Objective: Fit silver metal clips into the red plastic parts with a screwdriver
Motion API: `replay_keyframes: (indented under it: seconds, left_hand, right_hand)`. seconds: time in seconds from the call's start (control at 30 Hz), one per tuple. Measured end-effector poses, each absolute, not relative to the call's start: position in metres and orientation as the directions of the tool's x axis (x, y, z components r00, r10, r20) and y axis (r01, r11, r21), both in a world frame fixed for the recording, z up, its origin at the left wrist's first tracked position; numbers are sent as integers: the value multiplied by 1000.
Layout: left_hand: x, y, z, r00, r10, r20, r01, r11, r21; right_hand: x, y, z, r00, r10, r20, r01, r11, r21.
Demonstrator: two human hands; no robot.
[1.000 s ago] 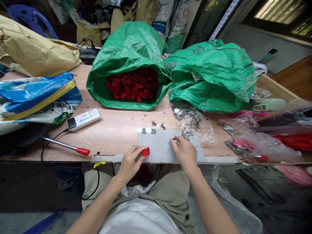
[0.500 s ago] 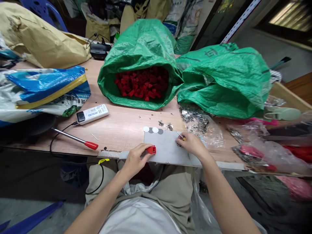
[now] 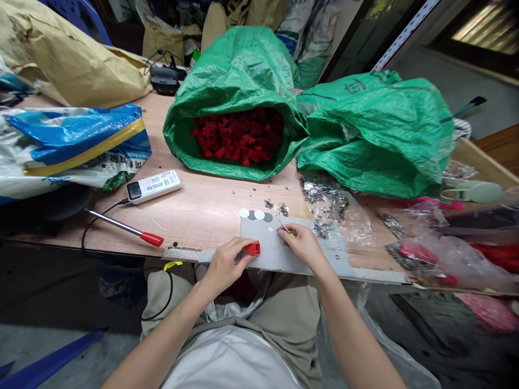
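My left hand (image 3: 225, 262) pinches a small red plastic piece (image 3: 253, 248) at the near edge of a grey mat (image 3: 279, 251) on the wooden table (image 3: 203, 202). My right hand (image 3: 302, 245) rests on the same mat and holds a thin metal pick (image 3: 284, 227) with a yellow handle, its tip pointing up and left. A tiny metal part (image 3: 270, 229) lies on the mat just left of the pick. The two hands are a short gap apart.
An open green sack (image 3: 237, 102) full of red pieces stands behind, a closed green sack (image 3: 377, 135) to its right. A red-handled screwdriver (image 3: 125, 229), a white remote (image 3: 153, 186) and a blue bag (image 3: 73, 146) lie left. Clear bags of metal bits (image 3: 328, 205) lie right.
My right hand has moved left across the mat, closer to my left hand, with the pick still in it. My left hand has kept the red piece in place.
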State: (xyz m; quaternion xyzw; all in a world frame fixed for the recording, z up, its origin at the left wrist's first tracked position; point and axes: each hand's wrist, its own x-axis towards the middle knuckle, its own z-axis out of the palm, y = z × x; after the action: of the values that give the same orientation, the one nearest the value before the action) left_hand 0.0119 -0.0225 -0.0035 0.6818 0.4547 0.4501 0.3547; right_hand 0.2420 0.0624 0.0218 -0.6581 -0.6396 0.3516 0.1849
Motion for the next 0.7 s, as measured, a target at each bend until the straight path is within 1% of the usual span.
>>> replay_keyframes:
  seconds: [0.1,0.17,0.23,0.33,0.4,0.57,0.7]
  left_hand:
    - [12,-23,-4,181,937,300,298,-342,891]
    - [12,-22,-4,182,935,303,298,-347,889]
    - [12,-22,-5,183,935,304,298,-347,889]
    - [12,-22,-6,183,936,301,298,-344,890]
    - [12,-22,-7,184,936,300,299,-345,890]
    - [12,-22,-6,186,936,300,299,-345,890]
    - [12,-22,-3,185,937,295,300,-340,892]
  right_hand:
    - [237,60,28,-73,982,-172,748,-60,-661]
    - [230,60,30,-107,988,-111,781,15,-625]
    - [223,61,32,-180,982,-60,814,114,-570]
    - [214,64,34,-265,962,-62,859,206,-470]
    - [211,66,36,-269,959,-87,879,207,-429]
    - [207,67,41,-207,972,-109,911,150,-385]
    - [214,69,43,-174,978,-113,910,116,-398]
